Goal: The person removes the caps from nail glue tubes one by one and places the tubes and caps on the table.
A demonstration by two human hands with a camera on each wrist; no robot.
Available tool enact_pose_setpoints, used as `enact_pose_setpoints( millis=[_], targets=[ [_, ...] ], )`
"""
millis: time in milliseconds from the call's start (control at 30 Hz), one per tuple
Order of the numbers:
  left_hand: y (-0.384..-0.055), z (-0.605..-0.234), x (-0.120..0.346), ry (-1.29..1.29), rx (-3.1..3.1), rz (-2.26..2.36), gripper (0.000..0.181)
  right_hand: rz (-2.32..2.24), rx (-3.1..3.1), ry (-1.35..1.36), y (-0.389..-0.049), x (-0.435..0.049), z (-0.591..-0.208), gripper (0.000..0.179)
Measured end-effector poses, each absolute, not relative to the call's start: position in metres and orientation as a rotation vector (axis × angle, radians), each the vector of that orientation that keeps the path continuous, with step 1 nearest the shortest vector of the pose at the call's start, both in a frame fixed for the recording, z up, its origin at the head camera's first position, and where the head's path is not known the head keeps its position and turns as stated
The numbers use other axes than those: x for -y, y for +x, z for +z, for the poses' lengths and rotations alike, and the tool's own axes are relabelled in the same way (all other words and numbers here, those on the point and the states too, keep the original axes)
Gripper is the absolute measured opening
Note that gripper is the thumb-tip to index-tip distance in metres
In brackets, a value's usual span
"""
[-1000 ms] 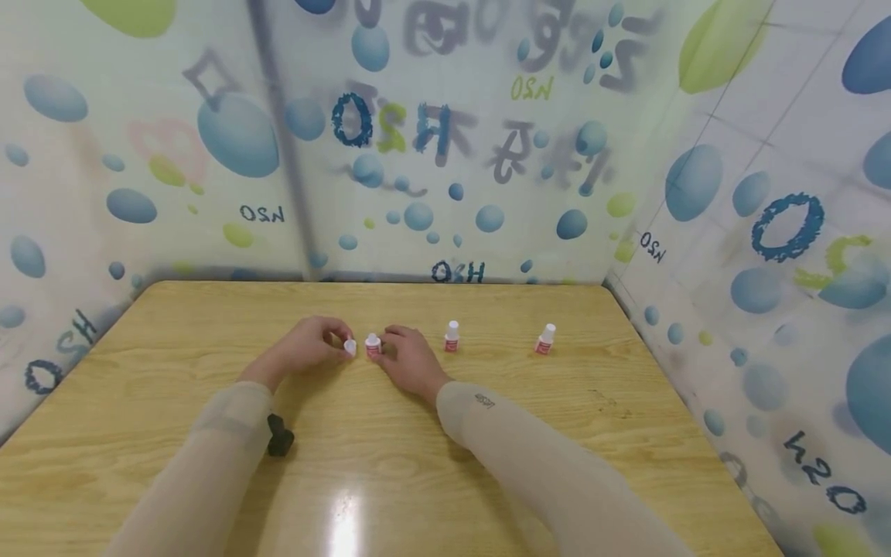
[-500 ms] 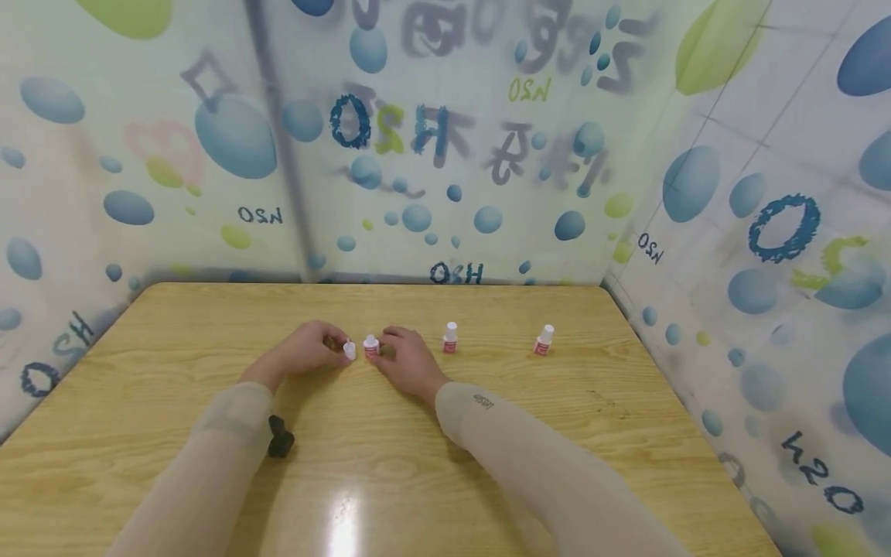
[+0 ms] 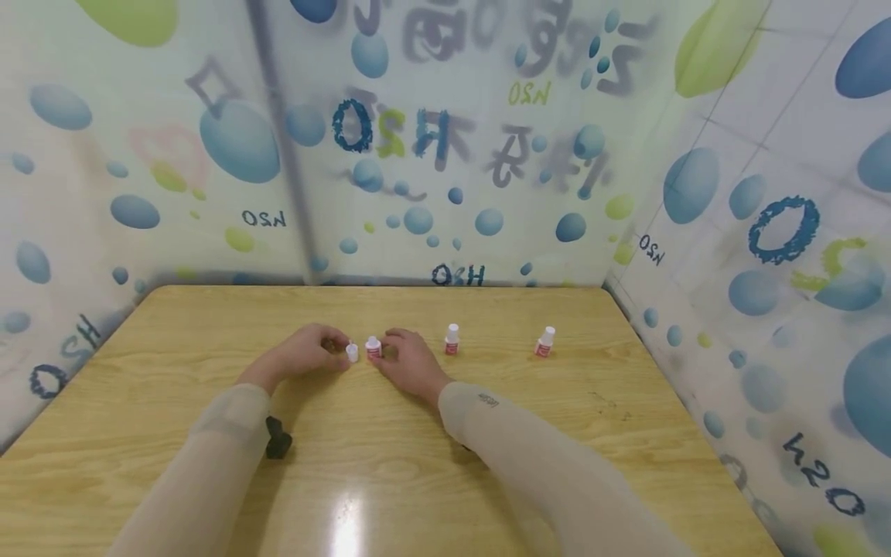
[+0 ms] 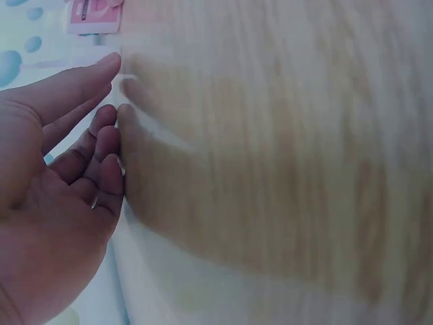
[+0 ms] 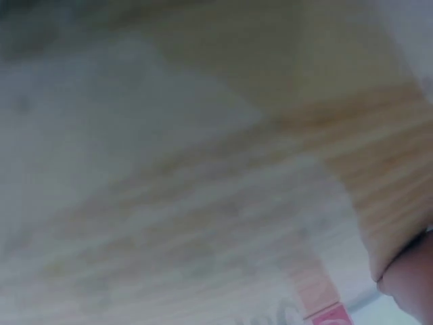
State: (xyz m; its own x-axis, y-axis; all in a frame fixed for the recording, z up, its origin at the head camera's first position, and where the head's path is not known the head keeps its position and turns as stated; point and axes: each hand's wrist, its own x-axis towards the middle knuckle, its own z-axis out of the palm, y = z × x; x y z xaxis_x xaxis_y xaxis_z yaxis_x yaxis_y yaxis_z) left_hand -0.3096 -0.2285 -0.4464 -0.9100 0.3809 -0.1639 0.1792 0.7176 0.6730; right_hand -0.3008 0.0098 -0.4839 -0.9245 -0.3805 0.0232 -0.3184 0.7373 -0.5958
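Note:
A small white bottle with a red label point(image 3: 373, 348) stands upright and uncapped on the wooden table. My right hand point(image 3: 412, 363) grips it from the right side, thumb and forefinger at its body. Just left of it is a small white cap point(image 3: 352, 353) at table level, between the thumb and forefinger of my left hand point(image 3: 306, 350). The left wrist view shows the left hand point(image 4: 61, 149) with its other fingers curled by the tabletop, and the bottle's label point(image 4: 93, 15) at the top. In the right wrist view only a fingertip point(image 5: 411, 274) and part of the label point(image 5: 330, 315) appear.
Two similar capped bottles stand to the right, one nearer point(image 3: 452, 340) and one farther point(image 3: 545, 342). A small black object point(image 3: 277, 439) lies beside the left forearm. Patterned walls point(image 3: 445, 186) rise behind and beside the table point(image 3: 390, 480).
My left hand has lowered slightly, and the cap has gone from tilted to more upright at the table. The right hand and its bottle have hardly moved.

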Motion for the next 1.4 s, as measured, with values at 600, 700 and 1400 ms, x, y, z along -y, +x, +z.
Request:
enact_pose_setpoints(
  millis=[600,700,1400],
  targets=[
    [-0.296,-0.356,0.199,0.495,-2.851,1.026,0.028,-1.072,-2.774,-0.545,-0.309,-0.041,-0.366,0.070],
    [-0.293,-0.350,0.182,0.495,-2.853,1.044,0.020,-1.092,-2.792,-0.541,-0.315,-0.061,-0.357,0.067],
    [-0.304,-0.388,0.087,0.518,-2.742,1.163,0.031,-1.059,-2.767,-0.377,-0.310,-0.140,-0.409,0.063]
  ],
)
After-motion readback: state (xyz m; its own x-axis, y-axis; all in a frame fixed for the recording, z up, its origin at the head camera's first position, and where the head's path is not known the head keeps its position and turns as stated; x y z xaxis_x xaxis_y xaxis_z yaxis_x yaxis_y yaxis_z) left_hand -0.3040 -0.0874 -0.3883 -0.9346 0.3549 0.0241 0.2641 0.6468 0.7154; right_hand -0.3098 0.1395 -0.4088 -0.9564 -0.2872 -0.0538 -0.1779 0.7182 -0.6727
